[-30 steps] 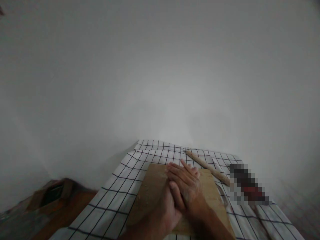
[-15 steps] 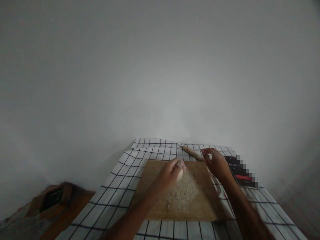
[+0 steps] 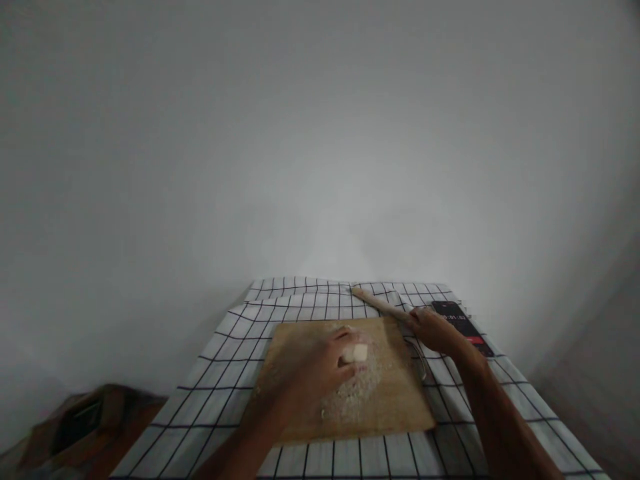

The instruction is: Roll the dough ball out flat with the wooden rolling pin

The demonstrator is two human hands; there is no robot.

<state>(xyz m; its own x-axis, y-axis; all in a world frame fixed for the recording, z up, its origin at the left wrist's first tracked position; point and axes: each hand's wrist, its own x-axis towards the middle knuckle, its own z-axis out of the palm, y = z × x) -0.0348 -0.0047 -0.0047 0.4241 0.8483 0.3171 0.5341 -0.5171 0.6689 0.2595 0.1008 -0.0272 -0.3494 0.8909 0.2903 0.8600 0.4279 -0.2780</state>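
Observation:
A wooden board [image 3: 395, 400] lies on a white cloth with black checks [image 3: 225, 373]. A patch of flour [image 3: 350, 397] covers the board's middle. My left hand [image 3: 325, 363] rests on the board and holds a small pale piece of dough [image 3: 359, 353] at its fingertips. My right hand [image 3: 434, 330] is at the board's far right corner, closed around the near end of a wooden rolling pin [image 3: 377, 303] that lies on the cloth and points away to the left.
A dark phone [image 3: 460, 320] with a red stripe lies on the cloth just right of my right hand. A brown wooden object [image 3: 85, 427] sits low at the left, off the cloth. A plain pale wall fills the view behind the table.
My hands, pressed together over the board a second ago, have parted. The left one now holds the dough over the flour; the right one has reached out and closed on the rolling pin.

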